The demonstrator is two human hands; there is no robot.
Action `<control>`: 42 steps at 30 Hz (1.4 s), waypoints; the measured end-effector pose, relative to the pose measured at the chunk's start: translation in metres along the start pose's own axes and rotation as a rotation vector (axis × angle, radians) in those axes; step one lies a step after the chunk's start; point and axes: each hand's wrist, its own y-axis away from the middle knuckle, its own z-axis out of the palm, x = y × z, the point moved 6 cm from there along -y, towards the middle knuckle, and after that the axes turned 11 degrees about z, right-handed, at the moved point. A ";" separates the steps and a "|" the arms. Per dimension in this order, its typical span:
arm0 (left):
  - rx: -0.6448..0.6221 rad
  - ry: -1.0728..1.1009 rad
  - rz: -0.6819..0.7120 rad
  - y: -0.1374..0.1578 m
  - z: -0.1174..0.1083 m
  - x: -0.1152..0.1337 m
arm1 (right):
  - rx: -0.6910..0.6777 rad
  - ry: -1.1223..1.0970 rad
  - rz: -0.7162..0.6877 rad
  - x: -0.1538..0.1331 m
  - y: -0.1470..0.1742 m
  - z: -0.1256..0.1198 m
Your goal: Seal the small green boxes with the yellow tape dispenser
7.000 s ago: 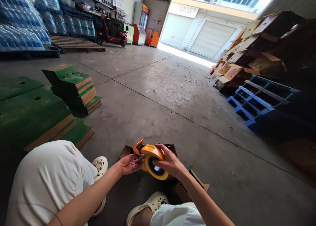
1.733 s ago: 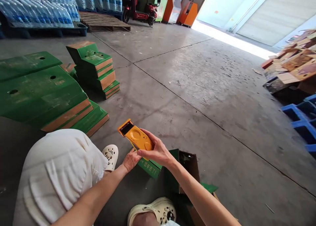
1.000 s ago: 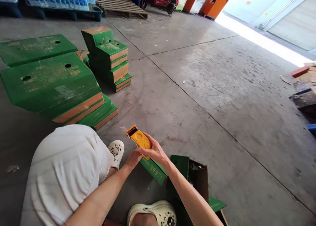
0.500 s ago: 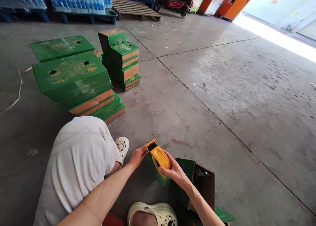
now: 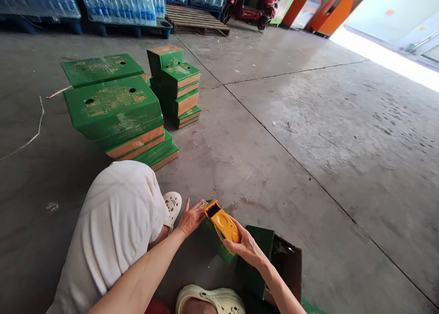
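Note:
My right hand (image 5: pixel 247 246) is wrapped around a yellow tape dispenser (image 5: pixel 224 223), which slants over a small green cardboard box (image 5: pixel 226 255) on the floor. At the dispenser's front end, my left hand (image 5: pixel 192 219) lies against the box's far end with its fingers stretched out and its thumb raised apart. A bit of clear tape (image 5: pixel 203 203) shows by those fingertips. The dispenser and my hands hide much of the box. To the right of my right hand stands an open green box (image 5: pixel 259 240) with a dark inside.
Green boxes (image 5: pixel 113 103) are piled ahead on the left, with a second stack (image 5: pixel 180 76) behind. My knee (image 5: pixel 120 204) and clogs (image 5: pixel 173 206) are close by. Farther off are bottled water packs (image 5: pixel 120 5), a wooden pallet (image 5: pixel 197 18) and a red scooter (image 5: pixel 252 5).
My left thumb has lifted away and the fingers have spread at the box end. The dispenser, still in my right hand, has shifted slightly down and right in view. The camera has turned a little.

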 end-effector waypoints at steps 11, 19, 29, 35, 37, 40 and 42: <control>0.002 0.124 0.006 -0.007 -0.001 -0.009 | -0.022 -0.052 0.022 -0.011 0.001 0.003; 0.016 0.144 -0.151 -0.018 -0.006 -0.010 | 0.006 -0.050 0.031 -0.002 0.002 0.004; 0.085 -0.063 -0.098 0.006 -0.022 -0.001 | -0.002 -0.047 0.003 0.004 0.000 0.003; 0.050 -0.145 -0.204 0.011 -0.018 -0.011 | -0.021 -0.086 -0.008 0.007 0.001 0.003; 0.045 -0.170 -0.200 0.007 -0.019 -0.011 | -0.016 -0.092 -0.009 0.007 0.001 0.003; 0.009 -0.181 -0.197 0.003 -0.018 -0.012 | -0.018 -0.094 -0.010 0.009 0.000 0.003; -0.032 -0.171 -0.197 0.000 -0.015 -0.016 | -0.022 -0.092 -0.013 0.009 -0.001 0.003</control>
